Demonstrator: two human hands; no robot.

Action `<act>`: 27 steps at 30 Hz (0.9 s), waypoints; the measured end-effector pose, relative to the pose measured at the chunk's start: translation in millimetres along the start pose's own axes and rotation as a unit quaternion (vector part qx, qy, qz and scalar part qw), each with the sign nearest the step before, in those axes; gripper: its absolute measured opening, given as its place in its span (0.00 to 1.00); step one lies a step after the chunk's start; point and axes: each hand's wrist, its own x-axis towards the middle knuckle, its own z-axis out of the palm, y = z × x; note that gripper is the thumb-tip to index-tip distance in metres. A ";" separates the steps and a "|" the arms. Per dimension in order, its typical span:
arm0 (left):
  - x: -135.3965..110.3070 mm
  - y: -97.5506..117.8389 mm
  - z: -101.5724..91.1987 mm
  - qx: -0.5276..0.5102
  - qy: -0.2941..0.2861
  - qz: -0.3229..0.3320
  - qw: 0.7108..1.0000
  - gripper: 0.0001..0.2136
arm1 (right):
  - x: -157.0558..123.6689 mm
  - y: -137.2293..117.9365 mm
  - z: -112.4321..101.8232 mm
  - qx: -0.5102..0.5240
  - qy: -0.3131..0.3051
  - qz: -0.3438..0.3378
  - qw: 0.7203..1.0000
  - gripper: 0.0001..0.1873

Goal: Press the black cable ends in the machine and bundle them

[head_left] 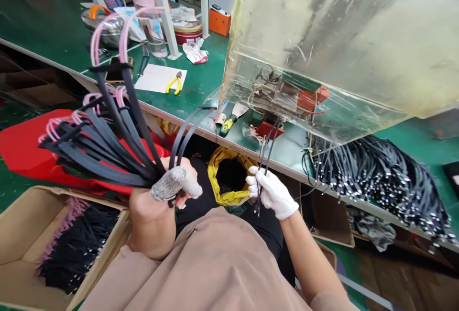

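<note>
Plainly, the head view shows the two hands apart, each closed on its own load. The left hand [168, 187], its fingers partly covered by a grey knit finger sleeve [171, 183], clamps a thick bundle of black flat cables [114, 155] at one gathered point. From that fist the strands fan out to the hand's left and upward, with pink wire loops [103, 38] at their far ends. Two black strands [190, 131] also arc from the fist toward the right hand. Gripping everything at a single tight point keeps the strands from sliding apart.

The right hand [270, 191], in a white cotton glove, pinches thin dark cables [267, 155] that hang down and rise above the fingers. Just below and between the hands sits a yellow bag [215, 182]. Ahead of them runs the edge of a green workbench [201, 72], holding yellow-handled pliers [174, 83] on a sheet of paper [159, 77] and a paint scraper [229, 124]. Past the right hand, a heap of silver-tipped black cables [380, 186] hangs below a transparent plastic sheet [315, 52]. Below the left hand, a cardboard box [21, 234] holds more black cables [77, 249], and a red sheet [32, 143] lies beyond it.
</note>
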 end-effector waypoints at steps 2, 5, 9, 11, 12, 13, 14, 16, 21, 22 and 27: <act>5.8 2.9 0.1 -0.025 -0.049 -0.023 0.998 0.30 | 6.6 -16.3 6.0 0.000 -0.023 -0.017 1.000 0.24; 12.5 4.6 4.0 -0.035 -0.006 0.031 0.999 0.24 | 22.1 -47.3 14.7 0.004 -0.046 -0.054 0.997 0.23; 12.3 -0.7 3.7 -0.027 0.023 0.073 0.997 0.24 | 42.9 -81.4 23.4 0.032 -0.027 -0.085 0.995 0.17; 10.3 -2.6 1.9 -0.033 0.026 0.071 0.997 0.24 | 49.0 -92.8 28.0 0.049 -0.008 -0.082 0.995 0.09; 9.4 -2.6 1.5 -0.036 0.024 0.068 0.997 0.24 | 50.8 -97.2 30.4 0.059 0.001 -0.077 0.995 0.06; 8.5 -1.9 1.5 -0.038 0.026 0.065 0.997 0.24 | 51.9 -100.7 32.9 0.070 0.008 -0.070 0.995 0.04; 7.8 -0.9 2.0 -0.041 0.032 0.064 0.997 0.23 | 52.5 -103.5 35.4 0.080 0.015 -0.063 0.995 0.02; 6.7 1.7 3.4 -0.046 0.037 0.056 0.997 0.23 | 52.9 -107.3 39.5 0.098 0.030 -0.052 0.993 0.03; 4.8 2.7 5.8 -0.045 0.021 0.053 0.997 0.25 | 54.6 -110.2 41.6 0.118 0.055 -0.043 0.990 0.10; 4.3 2.0 6.3 -0.044 0.031 0.060 0.997 0.24 | 55.4 -110.3 40.6 0.117 0.054 -0.047 0.991 0.09; 0.7 1.9 10.2 -0.044 0.051 0.112 0.991 0.23 | 59.0 -110.0 34.5 0.107 0.040 -0.062 0.991 0.02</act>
